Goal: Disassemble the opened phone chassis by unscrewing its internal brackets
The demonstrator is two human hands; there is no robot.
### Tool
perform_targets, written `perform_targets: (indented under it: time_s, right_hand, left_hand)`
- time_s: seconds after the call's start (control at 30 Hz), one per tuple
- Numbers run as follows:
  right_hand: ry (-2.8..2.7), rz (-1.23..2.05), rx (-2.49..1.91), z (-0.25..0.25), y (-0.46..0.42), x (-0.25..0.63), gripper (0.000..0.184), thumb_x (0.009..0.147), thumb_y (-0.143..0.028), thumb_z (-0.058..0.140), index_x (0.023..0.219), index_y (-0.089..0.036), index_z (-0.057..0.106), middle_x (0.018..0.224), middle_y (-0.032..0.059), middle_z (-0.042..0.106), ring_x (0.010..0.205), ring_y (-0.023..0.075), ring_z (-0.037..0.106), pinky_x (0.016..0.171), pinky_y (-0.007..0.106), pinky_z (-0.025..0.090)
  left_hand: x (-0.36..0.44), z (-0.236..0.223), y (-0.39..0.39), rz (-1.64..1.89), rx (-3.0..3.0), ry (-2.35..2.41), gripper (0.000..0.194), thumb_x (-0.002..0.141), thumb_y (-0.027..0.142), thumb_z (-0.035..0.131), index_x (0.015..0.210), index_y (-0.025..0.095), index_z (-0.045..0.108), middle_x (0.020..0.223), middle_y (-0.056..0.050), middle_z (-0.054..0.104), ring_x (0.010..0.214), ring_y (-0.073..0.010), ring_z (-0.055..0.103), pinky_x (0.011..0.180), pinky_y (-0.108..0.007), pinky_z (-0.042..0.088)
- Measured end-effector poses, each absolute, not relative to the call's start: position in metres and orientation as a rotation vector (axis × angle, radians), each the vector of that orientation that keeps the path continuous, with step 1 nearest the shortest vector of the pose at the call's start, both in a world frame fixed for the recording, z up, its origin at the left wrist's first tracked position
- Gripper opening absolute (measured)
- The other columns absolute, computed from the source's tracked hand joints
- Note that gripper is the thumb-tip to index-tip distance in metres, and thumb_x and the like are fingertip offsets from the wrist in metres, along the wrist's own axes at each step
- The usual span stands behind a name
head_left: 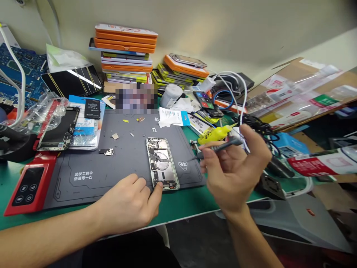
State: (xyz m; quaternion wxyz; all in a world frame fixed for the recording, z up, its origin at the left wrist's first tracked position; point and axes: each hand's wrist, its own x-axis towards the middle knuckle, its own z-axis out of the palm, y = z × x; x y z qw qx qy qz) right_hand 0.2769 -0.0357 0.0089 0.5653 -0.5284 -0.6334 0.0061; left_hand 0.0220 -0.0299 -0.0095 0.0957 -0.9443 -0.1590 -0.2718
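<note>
An opened phone [164,165] lies on the dark grey work mat [122,167], its inner parts and a round coil exposed. My left hand [131,203] has its fingers curled, with one fingertip pressing on the phone's lower end. In my right hand [234,167] is a thin dark screwdriver [219,147], gripped between thumb and fingers. Its tip points left, to the right of the phone and apart from it. Small loose parts are spread on the mat, among them a metal bracket piece [106,152] and a small square piece [115,136].
A detached phone screen [58,128] and a black battery [92,108] lie at the left, above a red control panel [30,188]. Orange cases [125,42] are stacked at the back. A yellow bottle [213,134] and tangled black cables [259,128] sit at the right.
</note>
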Motion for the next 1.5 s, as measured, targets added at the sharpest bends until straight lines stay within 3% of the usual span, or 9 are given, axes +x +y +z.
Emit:
perform_targets:
  time_s: [0.1, 0.23, 0.43, 0.6, 0.7, 0.8, 0.93, 1.27, 1.5]
  right_hand:
    - [-1.385, 0.534, -1.211, 0.025, -0.027, 0.242, 0.049, 0.105, -0.023, 0.066, 0.148, -0.036, 0.047, 0.112, 0.0027, 0.077, 0.075, 0.0171, 0.076, 0.074, 0.037, 0.070]
    - [-1.511, 0.859, -1.100, 0.020, -0.018, 0.213, 0.032, 0.108, -0.023, 0.061, 0.137, -0.033, 0.053, 0.124, 0.0036, 0.076, 0.115, 0.0207, 0.077, 0.101, 0.044, 0.068]
    - [-1.619, 0.852, -1.087, -0.003, -0.012, 0.205, 0.014, 0.110, -0.021, 0.058, 0.119, -0.031, 0.053, 0.130, 0.0024, 0.075, 0.128, 0.0201, 0.074, 0.108, 0.048, 0.063]
    - [-1.594, 0.825, -1.079, 0.001, -0.008, 0.206, 0.014, 0.110, -0.023, 0.058, 0.122, -0.029, 0.054, 0.131, 0.0046, 0.075, 0.129, 0.0211, 0.073, 0.110, 0.048, 0.063]
    - [-1.464, 0.824, -1.030, 0.009, -0.016, 0.211, 0.025, 0.108, -0.026, 0.061, 0.131, -0.031, 0.052, 0.123, 0.0047, 0.076, 0.117, 0.0208, 0.076, 0.103, 0.046, 0.067]
    - [-1.240, 0.843, -1.067, 0.013, -0.031, 0.221, 0.046, 0.107, -0.031, 0.063, 0.148, -0.035, 0.041, 0.106, 0.0018, 0.076, 0.078, 0.0182, 0.076, 0.075, 0.040, 0.071]
    - [-0.985, 1.057, -1.091, 0.006, -0.050, 0.233, 0.044, 0.105, -0.040, 0.065, 0.144, -0.034, 0.045, 0.089, -0.0029, 0.070, 0.057, 0.0140, 0.067, 0.050, 0.029, 0.062]
    - [-0.963, 1.132, -1.080, -0.009, -0.062, 0.232, 0.042, 0.108, -0.043, 0.061, 0.145, -0.034, 0.045, 0.095, -0.0005, 0.075, 0.063, 0.0152, 0.070, 0.054, 0.029, 0.062]
    - [-0.970, 1.082, -1.092, -0.007, -0.063, 0.230, 0.041, 0.108, -0.041, 0.062, 0.144, -0.032, 0.045, 0.095, 0.0001, 0.074, 0.069, 0.0164, 0.073, 0.060, 0.031, 0.066]
  left_hand:
    - [0.021, -0.009, -0.030, -0.801, -2.801, -0.483, 0.028, 0.102, 0.019, 0.060, 0.121, 0.001, 0.070, 0.064, -0.001, 0.067, 0.057, -0.0188, 0.060, 0.051, -0.035, 0.044]
    - [0.021, -0.008, -0.029, -0.790, -2.784, -0.511, 0.028, 0.103, 0.020, 0.058, 0.121, 0.002, 0.070, 0.064, -0.001, 0.065, 0.057, -0.0195, 0.060, 0.052, -0.036, 0.043]
    - [0.024, -0.008, -0.031, -0.831, -2.784, -0.567, 0.033, 0.107, 0.029, 0.051, 0.115, 0.006, 0.074, 0.063, -0.002, 0.064, 0.057, -0.0208, 0.059, 0.053, -0.038, 0.041]
    - [0.023, -0.008, -0.030, -0.822, -2.806, -0.582, 0.030, 0.107, 0.026, 0.053, 0.117, 0.008, 0.075, 0.063, -0.001, 0.062, 0.058, -0.0203, 0.058, 0.055, -0.037, 0.039]
    - [0.022, -0.008, -0.029, -0.814, -2.824, -0.608, 0.028, 0.107, 0.025, 0.054, 0.118, 0.009, 0.075, 0.062, 0.000, 0.062, 0.058, -0.0203, 0.057, 0.056, -0.037, 0.038]
    - [0.021, -0.006, -0.028, -0.836, -2.866, -0.637, 0.026, 0.108, 0.026, 0.053, 0.116, 0.012, 0.074, 0.061, 0.002, 0.060, 0.058, -0.0199, 0.056, 0.056, -0.037, 0.037]
    - [0.022, -0.003, -0.025, -0.831, -2.918, -0.673, 0.022, 0.110, 0.026, 0.052, 0.110, 0.017, 0.072, 0.060, 0.004, 0.059, 0.057, -0.0198, 0.054, 0.055, -0.038, 0.036]
    - [0.020, 0.001, -0.019, -0.801, -3.092, -0.764, 0.032, 0.116, 0.037, 0.045, 0.110, 0.023, 0.073, 0.070, 0.004, 0.070, 0.061, -0.0184, 0.057, 0.060, -0.035, 0.039]
    - [0.023, 0.004, -0.017, -0.829, -3.051, -0.684, 0.028, 0.115, 0.029, 0.048, 0.114, 0.020, 0.074, 0.065, 0.005, 0.065, 0.059, -0.0170, 0.054, 0.060, -0.034, 0.038]
